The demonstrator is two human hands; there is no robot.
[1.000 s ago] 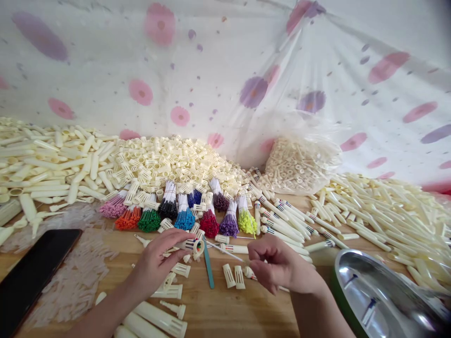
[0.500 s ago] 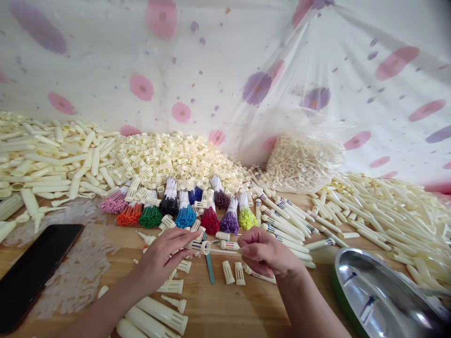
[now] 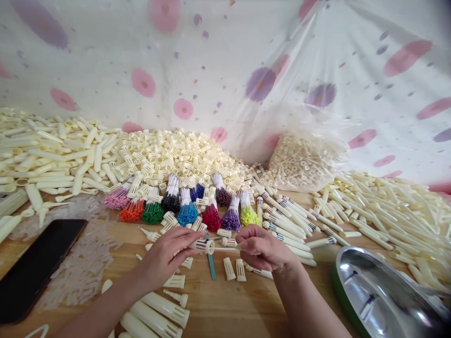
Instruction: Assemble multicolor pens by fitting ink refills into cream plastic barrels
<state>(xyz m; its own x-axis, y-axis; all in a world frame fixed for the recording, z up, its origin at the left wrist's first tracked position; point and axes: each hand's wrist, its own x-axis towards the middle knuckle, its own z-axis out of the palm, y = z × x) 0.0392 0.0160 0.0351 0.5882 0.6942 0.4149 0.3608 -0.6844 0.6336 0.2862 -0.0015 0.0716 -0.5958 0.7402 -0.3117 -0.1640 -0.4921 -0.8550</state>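
Near the table's middle, my left hand pinches a cream slotted pen sleeve, with dark coloured pieces in its slots and its round open end facing right. My right hand is closed just to the right, thumb and forefinger pressed together. A thin pale rod runs from these fingertips toward the sleeve's open end; its far end is hard to make out. Beneath the hands lies a blue-green flat stick. Two loose slotted sleeves rest beside it.
Bundles of coloured refills, such as the red bundle, stand before a heap of slotted sleeves. Multi-colour pens lie to the right, near a metal dish. A phone lies left; a plastic bag of parts sits behind.
The camera view has shifted slightly. My right hand has come a little nearer the sleeve, and less of the thin rod shows between the hands. My left hand keeps its hold.
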